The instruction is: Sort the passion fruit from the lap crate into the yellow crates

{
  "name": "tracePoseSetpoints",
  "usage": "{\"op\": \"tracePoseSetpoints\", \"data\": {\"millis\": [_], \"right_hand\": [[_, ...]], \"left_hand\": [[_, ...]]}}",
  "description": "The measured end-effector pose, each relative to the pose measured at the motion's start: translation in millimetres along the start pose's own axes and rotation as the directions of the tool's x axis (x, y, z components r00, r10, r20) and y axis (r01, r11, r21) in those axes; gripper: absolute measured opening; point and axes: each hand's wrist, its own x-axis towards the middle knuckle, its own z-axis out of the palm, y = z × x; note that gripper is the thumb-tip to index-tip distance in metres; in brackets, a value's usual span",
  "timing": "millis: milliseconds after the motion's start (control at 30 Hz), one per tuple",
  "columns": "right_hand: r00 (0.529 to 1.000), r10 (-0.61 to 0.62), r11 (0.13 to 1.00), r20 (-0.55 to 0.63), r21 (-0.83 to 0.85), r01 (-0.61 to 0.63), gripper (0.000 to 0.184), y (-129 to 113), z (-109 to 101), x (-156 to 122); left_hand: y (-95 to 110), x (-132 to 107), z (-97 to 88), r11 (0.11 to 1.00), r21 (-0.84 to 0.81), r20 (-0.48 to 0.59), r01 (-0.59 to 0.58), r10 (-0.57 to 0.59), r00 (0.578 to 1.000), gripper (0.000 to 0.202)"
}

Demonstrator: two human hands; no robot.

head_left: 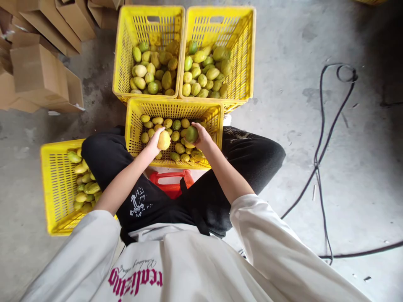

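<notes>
Between my knees stands a yellow plastic crate [134, 126] with many yellow and greenish mangoes in its bottom. Over its left half, my left hand [154, 144] is closed around a yellow mango [163, 141]. My right hand [202, 135] grips a dark green mango [191, 134] over the crate's right half. Both held fruits are above the others, a short gap apart. My fingers are partly hidden behind the fruit.
Two yellow crates, left [118, 63] and right [248, 63], hold more mangoes beyond mine. Another mango crate [53, 193] sits by my left knee. Cardboard boxes [37, 71] lie far left, a black cable [321, 155] on the right floor. A red stool [173, 191] is beneath me.
</notes>
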Motion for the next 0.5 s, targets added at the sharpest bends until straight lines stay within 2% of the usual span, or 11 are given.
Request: {"op": "tracePoseSetpoints", "data": {"millis": [67,133,233,333,500], "right_hand": [[0.995,0.103,0.995,-0.015,0.012,-0.103,0.020,-2.2,-0.4,-5.1],[0.991,0.133,0.991,0.033,0.013,-0.133,0.017,-4.1,-1.6,-8.4],[0.988,0.121,0.993,0.093,-0.010,-0.121,0.023,-5.6,-2.5,-8.9],[0.995,0.075,0.997,0.070,0.004,-0.076,0.031,-6.1,-0.1,-8.6],[0.998,0.054,0.999,0.032,-0.005,-0.054,0.022,-4.6,4.8,-11.8]], "left_hand": [[0.1,-1.1,0.2,1.000,-0.004,-0.004,-0.002,0.001,1.000,0.039],[0.5,-2.0,0.7,1.000,0.001,-0.004,-0.004,0.004,1.000,0.039],[0.7,-1.7,1.4,1.000,0.018,-0.007,-0.008,0.008,1.000,0.041],[-1.0,2.7,0.6,1.000,0.024,-0.022,-0.001,0.002,1.000,0.036],[-5.4,15.3,-8.3,1.000,0.011,-0.027,-0.012,0.013,1.000,0.030]]}}
